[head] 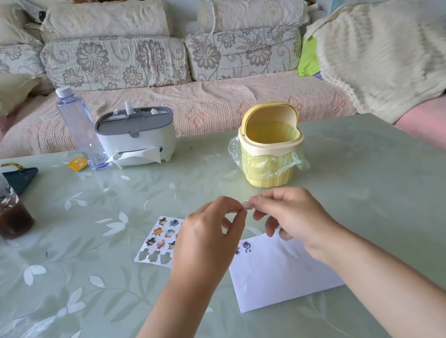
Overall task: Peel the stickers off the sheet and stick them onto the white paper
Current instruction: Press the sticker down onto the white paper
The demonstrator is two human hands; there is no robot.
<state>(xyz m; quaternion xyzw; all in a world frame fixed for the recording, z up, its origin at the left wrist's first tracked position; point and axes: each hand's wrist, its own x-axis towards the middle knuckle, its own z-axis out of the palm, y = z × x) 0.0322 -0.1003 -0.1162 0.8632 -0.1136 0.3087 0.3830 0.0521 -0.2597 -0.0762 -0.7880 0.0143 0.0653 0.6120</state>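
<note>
A sticker sheet point(157, 240) with several cartoon stickers and a few empty cut-outs lies flat on the table, left of my hands. The white paper point(278, 274) lies to its right, with two stickers point(243, 247) stuck near its top left corner. Above the paper's far edge, my left hand point(207, 242) and my right hand point(291, 216) meet at the fingertips. Together they pinch one small pale sticker point(247, 204) between them. Its printed face is turned away from me.
A yellow mini bin point(269, 146) with a bag liner stands just beyond my hands. At the back stand a tissue box point(137, 137) and a water bottle point(80, 127). A plastic cup with dark drink point(1, 211) sits at the left. A sofa runs behind the table.
</note>
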